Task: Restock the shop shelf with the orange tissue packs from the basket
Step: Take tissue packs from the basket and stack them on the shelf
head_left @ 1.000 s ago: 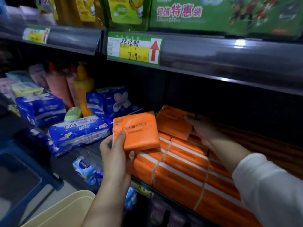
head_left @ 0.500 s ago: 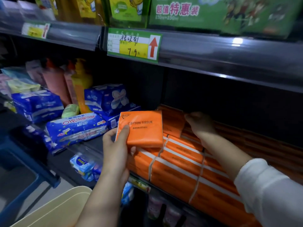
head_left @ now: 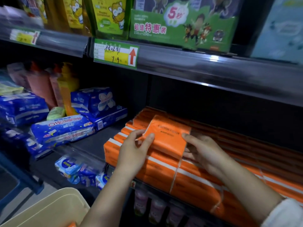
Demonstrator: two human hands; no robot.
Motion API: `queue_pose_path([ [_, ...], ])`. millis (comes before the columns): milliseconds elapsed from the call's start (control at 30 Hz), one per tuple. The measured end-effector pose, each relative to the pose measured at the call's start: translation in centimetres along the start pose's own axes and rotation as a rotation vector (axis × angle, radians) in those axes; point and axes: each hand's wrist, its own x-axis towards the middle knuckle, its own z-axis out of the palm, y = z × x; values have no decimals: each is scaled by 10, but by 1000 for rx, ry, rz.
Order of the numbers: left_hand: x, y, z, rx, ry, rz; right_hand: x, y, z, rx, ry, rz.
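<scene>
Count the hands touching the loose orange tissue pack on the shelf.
2. The left hand pinches the orange tissue pack at its left edge; the right hand holds its right edge. No others visible.

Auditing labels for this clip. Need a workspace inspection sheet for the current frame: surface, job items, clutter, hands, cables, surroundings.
Surface: dark shop shelf, bare at its left front.
Job's things: single orange plastic-wrapped tissue pack held atop the stack of banded orange tissue bundles; cream plastic basket at lower left, contents mostly out of view.
Clutter: blue wrapped packs, yellow bottle and pinkish bottles left of the stack.
Grippers: left hand pinches the pack's left edge; right hand grips its right edge.
Cables: nothing seen.
Surroundings: green price label with red arrow on the upper shelf rail; green and yellow pouches above; bottles on the shelf below, blurred.
</scene>
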Motion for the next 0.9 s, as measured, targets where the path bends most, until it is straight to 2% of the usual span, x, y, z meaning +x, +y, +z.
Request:
queue_pose_path([
  [100,0,-10,-1,410,-1,197,6,-4,-20,15,183,70],
  [267,-1,-24,1,786,-89,216,30,-6,-35,-107,280,84],
  [367,1,-28,3,811,-102,227,41,-7,-33,-184,318,83],
  [500,2,-28,2,821,-113,230,41,-12,-29,-495,360,17],
  [600,3,-30,2,808,-116,232,34,-14,-26,-557,275,44],
  [700,3,-31,2,797,-117,234,30,-10,-24,-634,267,57],
  [900,3,-31,3,791,-121,220,33,-2,-14,-579,266,76],
])
